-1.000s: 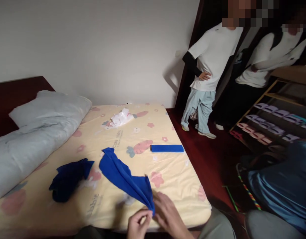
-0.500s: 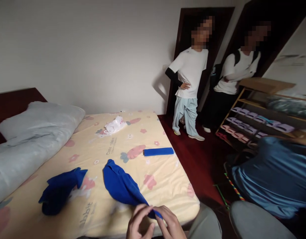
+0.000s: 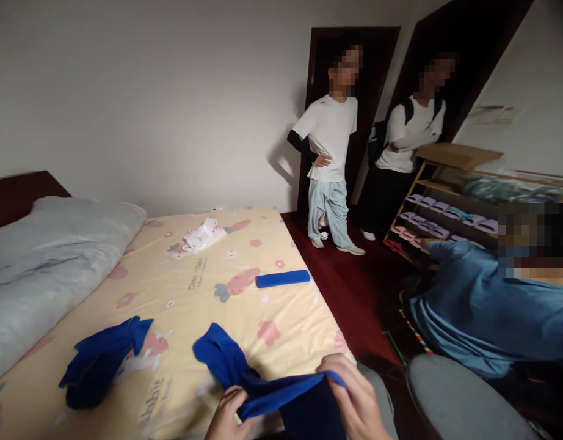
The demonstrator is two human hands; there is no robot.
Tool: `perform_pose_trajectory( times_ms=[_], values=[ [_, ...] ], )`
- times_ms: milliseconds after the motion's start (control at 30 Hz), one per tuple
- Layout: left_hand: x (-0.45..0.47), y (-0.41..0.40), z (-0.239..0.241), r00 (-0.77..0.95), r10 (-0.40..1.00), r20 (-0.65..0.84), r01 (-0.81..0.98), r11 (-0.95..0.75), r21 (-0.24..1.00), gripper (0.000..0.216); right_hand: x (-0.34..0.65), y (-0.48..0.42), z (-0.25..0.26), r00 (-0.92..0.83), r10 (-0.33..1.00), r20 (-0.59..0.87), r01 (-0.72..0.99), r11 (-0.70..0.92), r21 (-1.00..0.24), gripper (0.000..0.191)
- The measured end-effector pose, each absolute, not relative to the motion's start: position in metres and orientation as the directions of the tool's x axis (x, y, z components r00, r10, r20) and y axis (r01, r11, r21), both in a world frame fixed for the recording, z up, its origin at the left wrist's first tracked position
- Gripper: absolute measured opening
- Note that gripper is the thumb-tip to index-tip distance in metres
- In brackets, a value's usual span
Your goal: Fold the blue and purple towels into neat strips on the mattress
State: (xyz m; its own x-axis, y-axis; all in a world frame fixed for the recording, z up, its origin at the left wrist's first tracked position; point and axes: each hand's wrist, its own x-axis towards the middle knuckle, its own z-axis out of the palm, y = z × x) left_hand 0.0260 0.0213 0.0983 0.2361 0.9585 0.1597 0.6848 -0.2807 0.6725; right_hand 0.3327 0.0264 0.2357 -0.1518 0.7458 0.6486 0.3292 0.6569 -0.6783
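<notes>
Dim room, dark vignetted corners, edge distortion

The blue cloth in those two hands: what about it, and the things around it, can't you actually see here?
Head view only:
- Blue cloth: its lower part runs off the bottom edge.
- Left hand and right hand: cut by the bottom edge; some fingers hidden behind the cloth.
- Second blue cloth: crumpled, shape unclear.
- White bag: print too small to read.

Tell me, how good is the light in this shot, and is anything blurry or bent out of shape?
Head view: dim indoor light, dark corners; the person in white casts a shadow on the wall. The door frames lean from lens distortion. The right hand and left hand gripping the blue cloth look soft at the edge.
</notes>
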Motion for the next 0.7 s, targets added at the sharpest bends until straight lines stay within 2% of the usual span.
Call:
perform_pose_trajectory(
  times_ms=[133,233,300,433,533,600,700],
  values=[
    [-0.006,0.017,0.059,0.141,0.989,-0.038,0.669,-0.067,0.74,0.028,0.371,0.032,0.246,0.029,0.652,0.758,0.484,0.654,-0.581,0.022],
    [-0.033,0.014,0.05,0.064,0.994,-0.094,0.673,0.026,0.739,0.036,0.395,0.035,0.249,0.123,0.605,0.787,0.557,0.614,-0.559,0.02],
    [-0.053,0.013,0.055,0.002,0.995,-0.095,0.677,0.069,0.732,0.04,0.407,0.036,0.248,0.224,0.598,0.77,0.577,0.555,-0.599,0.022],
    [-0.096,0.01,0.075,-0.132,0.991,-0.034,0.692,0.117,0.712,0.038,0.421,0.034,0.247,0.542,0.579,0.609,0.494,0.366,-0.789,0.035],
    [-0.126,0.005,0.092,-0.263,0.962,0.078,0.749,0.152,0.645,0.029,0.43,0.033,0.244,0.718,0.532,0.45,0.385,0.235,-0.893,0.044],
    [-0.142,0.001,0.104,-0.338,0.925,0.172,0.794,0.182,0.58,0.026,0.435,0.034,0.242,0.757,0.51,0.409,0.355,0.205,-0.912,0.047],
    [-0.164,-0.007,0.123,-0.397,0.883,0.249,0.834,0.234,0.5,0.025,0.444,0.035,0.239,0.725,0.528,0.443,0.407,0.19,-0.893,0.052]
  ],
)
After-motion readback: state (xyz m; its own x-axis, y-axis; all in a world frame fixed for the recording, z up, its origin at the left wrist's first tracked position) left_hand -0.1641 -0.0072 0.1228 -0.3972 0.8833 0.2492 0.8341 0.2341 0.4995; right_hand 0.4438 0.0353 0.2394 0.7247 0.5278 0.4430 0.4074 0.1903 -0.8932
